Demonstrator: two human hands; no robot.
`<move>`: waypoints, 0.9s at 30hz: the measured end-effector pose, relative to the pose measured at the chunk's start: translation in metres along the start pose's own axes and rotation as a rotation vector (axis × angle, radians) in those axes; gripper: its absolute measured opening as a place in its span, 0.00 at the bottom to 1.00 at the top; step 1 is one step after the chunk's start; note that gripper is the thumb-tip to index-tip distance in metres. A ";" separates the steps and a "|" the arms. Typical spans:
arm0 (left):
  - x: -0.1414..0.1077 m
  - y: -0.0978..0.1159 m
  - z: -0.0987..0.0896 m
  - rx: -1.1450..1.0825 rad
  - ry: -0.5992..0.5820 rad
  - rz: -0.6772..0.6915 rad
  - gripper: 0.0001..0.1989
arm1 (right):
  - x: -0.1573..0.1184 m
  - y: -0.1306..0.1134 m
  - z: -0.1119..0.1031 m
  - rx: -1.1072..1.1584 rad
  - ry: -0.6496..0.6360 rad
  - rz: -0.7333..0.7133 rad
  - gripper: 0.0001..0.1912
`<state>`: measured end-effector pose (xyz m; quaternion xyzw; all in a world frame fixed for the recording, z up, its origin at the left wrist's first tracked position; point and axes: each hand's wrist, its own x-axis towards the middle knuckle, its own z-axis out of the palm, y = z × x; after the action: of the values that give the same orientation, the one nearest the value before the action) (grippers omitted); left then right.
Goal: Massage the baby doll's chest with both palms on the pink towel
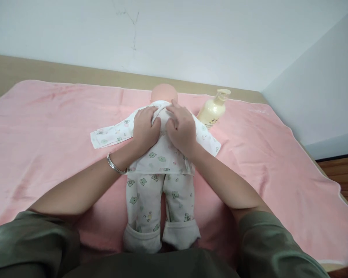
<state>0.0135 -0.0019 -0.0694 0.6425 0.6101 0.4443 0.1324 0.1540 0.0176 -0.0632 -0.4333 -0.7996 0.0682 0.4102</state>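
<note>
A baby doll [164, 93] lies lengthwise in front of me with its bald head at the far end; no face shows. It wears a white printed long-sleeved top [161, 160] and matching trousers [145, 200] with turned-up cuffs. My left hand [146, 127] rests on the left side of the upper torso, its thumb apart from the fingers. On the right side, my right hand [182, 127] lies with its fingers towards the collar, thumb also apart. Both sleeves are spread outward. The cloth between my hands is slightly creased.
A cream pump bottle [213, 110] leans at a tilt beside the doll's right-hand sleeve. Beneath everything is a pink blanket [52, 154] on a wooden-coloured surface [5, 73]. A white wall [191, 42] stands behind, with another wall at right.
</note>
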 end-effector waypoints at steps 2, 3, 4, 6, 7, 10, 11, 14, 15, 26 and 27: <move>0.000 0.001 0.000 0.021 0.029 -0.002 0.16 | -0.001 0.004 0.005 0.008 -0.023 -0.015 0.21; 0.000 0.001 0.000 0.026 0.034 -0.006 0.16 | 0.000 0.005 0.005 0.016 -0.037 -0.024 0.21; 0.000 0.002 0.000 0.027 0.029 -0.010 0.16 | 0.001 0.006 0.003 0.029 -0.049 -0.030 0.21; 0.001 0.002 0.000 0.030 0.013 -0.019 0.16 | 0.007 0.005 -0.007 0.063 -0.042 -0.035 0.21; 0.001 0.002 -0.001 0.035 0.010 -0.021 0.17 | 0.010 0.004 -0.012 0.080 -0.024 -0.027 0.21; 0.001 0.002 -0.001 0.047 0.008 -0.023 0.17 | 0.016 0.003 -0.022 0.086 0.014 -0.018 0.24; 0.001 0.002 -0.001 0.048 0.010 -0.023 0.17 | 0.016 0.003 -0.021 0.065 -0.017 -0.032 0.25; 0.000 0.004 -0.002 0.042 0.010 -0.021 0.18 | 0.012 0.002 -0.009 -0.040 -0.198 -0.071 0.26; 0.000 0.004 -0.002 0.041 0.012 -0.021 0.18 | 0.010 0.001 -0.005 -0.074 -0.260 -0.075 0.26; 0.023 -0.009 -0.007 -0.004 -0.044 -0.099 0.19 | 0.004 -0.029 -0.053 -0.328 -0.571 -0.107 0.27; 0.027 -0.007 -0.008 -0.001 -0.037 -0.132 0.17 | 0.006 -0.032 -0.066 -0.311 -0.594 -0.116 0.25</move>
<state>-0.0009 0.0213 -0.0582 0.6087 0.6485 0.4230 0.1731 0.1788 -0.0144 -0.0018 -0.4058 -0.9082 0.0455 0.0917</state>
